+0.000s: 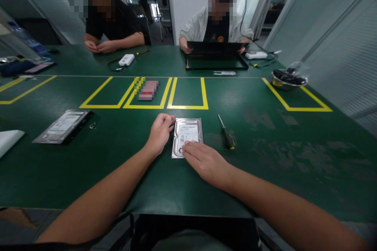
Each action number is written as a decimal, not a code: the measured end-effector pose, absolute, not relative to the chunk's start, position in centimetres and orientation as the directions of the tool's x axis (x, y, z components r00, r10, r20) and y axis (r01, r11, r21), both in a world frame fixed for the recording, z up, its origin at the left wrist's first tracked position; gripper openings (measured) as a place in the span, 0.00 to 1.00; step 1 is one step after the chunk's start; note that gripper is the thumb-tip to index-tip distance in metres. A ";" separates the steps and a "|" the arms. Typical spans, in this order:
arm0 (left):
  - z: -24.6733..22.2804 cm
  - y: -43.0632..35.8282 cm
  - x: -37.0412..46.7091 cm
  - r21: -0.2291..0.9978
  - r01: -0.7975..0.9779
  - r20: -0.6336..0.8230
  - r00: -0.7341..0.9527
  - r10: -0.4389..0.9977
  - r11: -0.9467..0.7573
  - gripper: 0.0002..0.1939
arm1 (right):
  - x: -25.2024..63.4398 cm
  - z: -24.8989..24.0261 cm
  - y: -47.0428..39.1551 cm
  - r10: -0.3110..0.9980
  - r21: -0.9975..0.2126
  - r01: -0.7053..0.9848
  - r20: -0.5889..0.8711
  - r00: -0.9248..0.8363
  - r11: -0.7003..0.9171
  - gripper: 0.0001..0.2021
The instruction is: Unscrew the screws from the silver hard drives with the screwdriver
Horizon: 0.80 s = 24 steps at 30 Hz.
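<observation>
A silver hard drive [188, 127] with a white label lies flat on the green table in front of me. My left hand [159, 135] is at its upper left edge, thumb and fingers closed together; a small dark bit shows by the fingertips, too little to name. Across the drive's lower right part rests my right hand [203, 159], fingers stretched out flat and hiding that corner. To the right of the drive lies a screwdriver [228, 139] with a black and yellow handle, its tip pointing away from me.
Another hard drive [64, 125] lies at left, beside small loose bits [92, 126]. Yellow tape [187, 107] marks boxes beyond; one holds a pinkish packet [149, 90]. A bowl of dark items [288, 78] stands far right. Opposite, a person holds a black frame [216, 49]; another sits left.
</observation>
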<state>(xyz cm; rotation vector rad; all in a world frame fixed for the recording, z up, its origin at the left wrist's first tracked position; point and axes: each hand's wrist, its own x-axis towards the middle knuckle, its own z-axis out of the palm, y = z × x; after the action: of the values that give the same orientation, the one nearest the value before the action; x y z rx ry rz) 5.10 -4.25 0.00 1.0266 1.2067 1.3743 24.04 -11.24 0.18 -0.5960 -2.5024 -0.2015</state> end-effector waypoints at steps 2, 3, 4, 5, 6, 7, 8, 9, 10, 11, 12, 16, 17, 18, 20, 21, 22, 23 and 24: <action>-0.2 -4.3 5.0 0.993 -0.117 0.021 -0.112 0.993 -0.034 0.11 | 24.0 0.4 -11.3 0.373 0.009 0.452 0.549 -0.748 0.892 0.12; -0.3 -4.3 4.9 0.994 -0.099 0.041 -0.096 0.995 -0.051 0.12 | 24.0 0.4 -11.3 0.372 0.009 0.451 0.551 -0.747 0.893 0.12; -0.4 -4.3 4.9 0.995 -0.077 0.059 -0.083 0.995 -0.066 0.12 | 24.0 0.5 -11.3 0.371 0.010 0.452 0.553 -0.746 0.892 0.12; -0.5 -4.3 4.9 0.995 -0.055 0.075 -0.073 0.995 -0.079 0.13 | 24.1 0.5 -11.3 0.371 0.009 0.452 0.554 -0.745 0.892 0.12; -0.5 -4.3 4.9 0.995 -0.035 0.086 -0.067 0.994 -0.088 0.13 | 24.1 0.5 -11.4 0.376 0.005 0.453 0.552 -0.744 0.891 0.12; -0.6 -4.3 4.8 0.995 -0.021 0.092 -0.063 0.994 -0.094 0.13 | 24.2 0.5 -11.4 0.381 -0.003 0.454 0.549 -0.743 0.891 0.12; -0.5 -4.3 4.8 0.995 -0.018 0.094 -0.059 0.994 -0.095 0.13 | 24.2 0.5 -11.4 0.388 -0.012 0.457 0.547 -0.742 0.890 0.12; -0.5 -4.3 4.8 0.995 -0.023 0.092 -0.052 0.994 -0.094 0.13 | 24.3 0.5 -11.4 0.393 -0.020 0.458 0.546 -0.740 0.889 0.13; -0.4 -4.3 4.8 0.995 -0.032 0.089 -0.043 0.995 -0.090 0.13 | 24.3 0.4 -11.4 0.397 -0.024 0.459 0.545 -0.739 0.888 0.13; -0.3 -4.3 4.8 0.996 -0.042 0.083 -0.033 0.996 -0.084 0.13 | 24.4 0.4 -11.4 0.397 -0.025 0.459 0.545 -0.738 0.888 0.13; -0.2 -4.3 4.7 0.996 -0.049 0.078 -0.023 0.997 -0.079 0.13 | 24.4 0.4 -11.4 0.397 -0.023 0.460 0.547 -0.737 0.887 0.13; 0.1 -4.4 4.1 0.986 0.085 0.146 -0.007 0.989 -0.145 0.12 | 24.5 0.3 -11.4 0.392 -0.007 0.467 0.555 -0.734 0.884 0.13; 0.3 -4.4 3.8 0.966 0.178 0.190 -0.004 0.982 -0.186 0.11 | 24.5 0.3 -11.4 0.391 -0.009 0.466 0.557 -0.732 0.885 0.13; 0.5 -4.5 3.5 0.932 0.280 0.236 0.009 0.972 -0.229 0.11 | 24.5 0.3 -11.4 0.393 -0.013 0.465 0.557 -0.732 0.885 0.13; 1.0 -4.7 2.9 0.839 0.453 0.299 0.076 0.951 -0.300 0.10 | 24.5 0.3 -11.4 0.397 -0.027 0.460 0.552 -0.733 0.887 0.13; 1.3 -4.8 2.6 0.798 0.504 0.312 0.123 0.942 -0.330 0.10 | 24.5 0.3 -11.4 0.400 -0.034 0.458 0.549 -0.734 0.888 0.13; 1.6 -4.9 2.3 0.766 0.535 0.319 0.168 0.933 -0.358 0.10 | 24.5 0.4 -11.4 0.402 -0.041 0.455 0.545 -0.736 0.889 0.13; 1.9 -5.0 2.1 0.739 0.554 0.325 0.207 0.923 -0.384 0.10 | 24.5 0.4 -11.4 0.405 -0.048 0.454 0.541 -0.737 0.890 0.14; 2.2 -5.2 1.8 0.715 0.568 0.329 0.240 0.913 -0.407 0.10 | 24.5 0.4 -11.4 0.408 -0.054 0.453 0.539 -0.737 0.890 0.14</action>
<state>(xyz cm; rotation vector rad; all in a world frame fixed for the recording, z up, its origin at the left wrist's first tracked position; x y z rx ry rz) 1.83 -5.18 2.24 2.0668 1.3522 1.0197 24.52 -11.45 0.39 -0.6196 -2.4973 -0.1076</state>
